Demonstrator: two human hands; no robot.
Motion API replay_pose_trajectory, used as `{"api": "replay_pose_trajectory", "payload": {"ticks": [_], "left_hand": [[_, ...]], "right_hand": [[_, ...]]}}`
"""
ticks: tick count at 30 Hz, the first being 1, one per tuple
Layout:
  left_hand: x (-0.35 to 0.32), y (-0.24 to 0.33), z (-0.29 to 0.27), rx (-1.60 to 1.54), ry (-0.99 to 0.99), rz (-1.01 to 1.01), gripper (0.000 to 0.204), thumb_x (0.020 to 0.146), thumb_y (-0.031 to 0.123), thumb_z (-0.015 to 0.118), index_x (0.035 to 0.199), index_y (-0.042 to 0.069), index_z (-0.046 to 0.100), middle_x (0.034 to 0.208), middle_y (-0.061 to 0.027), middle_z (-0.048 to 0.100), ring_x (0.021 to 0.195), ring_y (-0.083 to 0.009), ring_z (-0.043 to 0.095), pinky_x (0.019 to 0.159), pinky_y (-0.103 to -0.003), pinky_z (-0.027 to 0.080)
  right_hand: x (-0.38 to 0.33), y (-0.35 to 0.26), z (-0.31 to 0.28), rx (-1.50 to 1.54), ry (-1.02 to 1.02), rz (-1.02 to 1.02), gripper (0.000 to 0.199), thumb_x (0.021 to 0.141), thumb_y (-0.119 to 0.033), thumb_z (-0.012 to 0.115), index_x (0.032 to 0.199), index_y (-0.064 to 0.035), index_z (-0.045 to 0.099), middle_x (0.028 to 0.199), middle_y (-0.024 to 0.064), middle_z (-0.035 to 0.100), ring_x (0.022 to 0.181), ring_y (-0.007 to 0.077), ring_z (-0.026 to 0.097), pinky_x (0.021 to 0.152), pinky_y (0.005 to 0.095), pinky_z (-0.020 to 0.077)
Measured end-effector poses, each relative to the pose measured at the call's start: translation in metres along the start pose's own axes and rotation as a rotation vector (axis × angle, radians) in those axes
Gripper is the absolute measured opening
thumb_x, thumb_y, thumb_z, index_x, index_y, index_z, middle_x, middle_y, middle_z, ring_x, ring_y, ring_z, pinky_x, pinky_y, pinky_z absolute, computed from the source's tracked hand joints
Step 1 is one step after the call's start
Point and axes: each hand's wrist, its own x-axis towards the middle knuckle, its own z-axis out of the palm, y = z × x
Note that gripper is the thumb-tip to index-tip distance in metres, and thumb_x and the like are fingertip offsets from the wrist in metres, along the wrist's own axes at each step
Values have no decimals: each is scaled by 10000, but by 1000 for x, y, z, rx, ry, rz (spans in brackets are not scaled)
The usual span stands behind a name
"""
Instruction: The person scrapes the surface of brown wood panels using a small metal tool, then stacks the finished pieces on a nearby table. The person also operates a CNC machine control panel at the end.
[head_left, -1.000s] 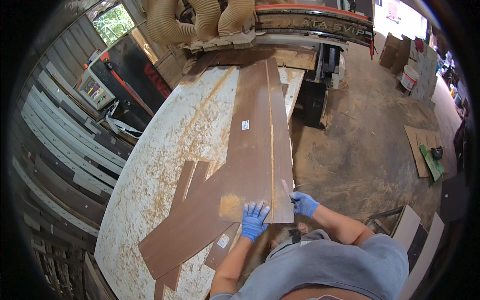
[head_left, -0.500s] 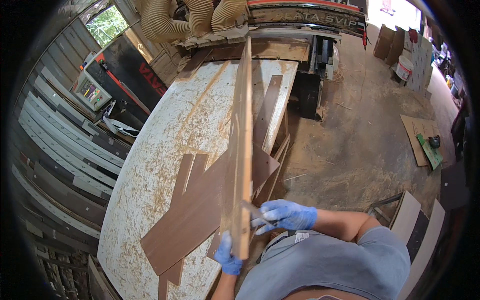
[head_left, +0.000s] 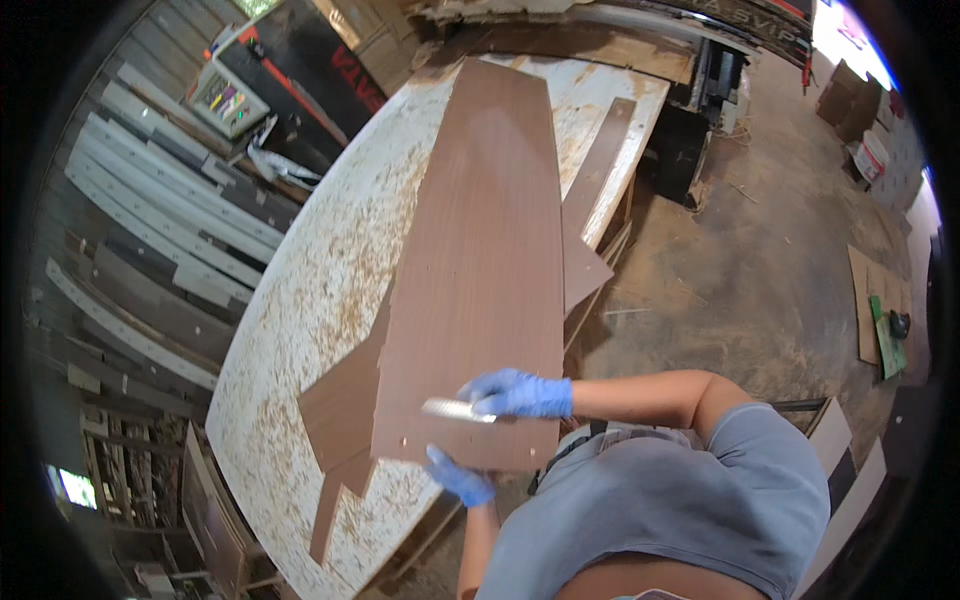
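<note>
Head view: my right grip (head_left: 520, 393) grasps a silvery tool (head_left: 448, 408) over the brown board (head_left: 480, 270) on the tabletop (head_left: 300, 335); my left grip (head_left: 462, 481) is at the board's near edge, whether clenched I cannot tell.

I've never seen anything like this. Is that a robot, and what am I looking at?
There's no robot, just a person. A wide camera on their head looks down, which makes straight edges bend. The gloved right hand holds a silvery tool over a big brown board. The gloved left hand is at the board's near edge; whether it grips, I can't tell. The white table beneath is strewn with brown dust and also bears smaller brown pieces, including a strip.
</note>
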Motion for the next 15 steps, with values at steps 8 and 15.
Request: {"api": "replay_pose_trajectory", "payload": {"ticks": [8, 15], "left_hand": [[10, -131, -12, -292, -15, -564, 493, 933, 349, 376, 1329, 57, 343, 1293, -134, 454, 1161, -293, 479, 957, -432, 433], [-33, -183, 56, -98, -480, -966, 428, 936, 240, 458, 1306, 69, 328, 1203, -103, 524, 1051, -278, 546, 800, -406, 521]], "right_hand": [[-82, 27, -77, 182, 532, 173, 259, 829, -306, 628, 892, -56, 604, 765, 8, 556, 693, 92, 501, 644, 238, 433], [-134, 10, -119, 311, 994, -14, 150, 848, -199, 618, 863, -62, 560, 755, 22, 573, 636, 128, 569, 629, 290, 509]]}}
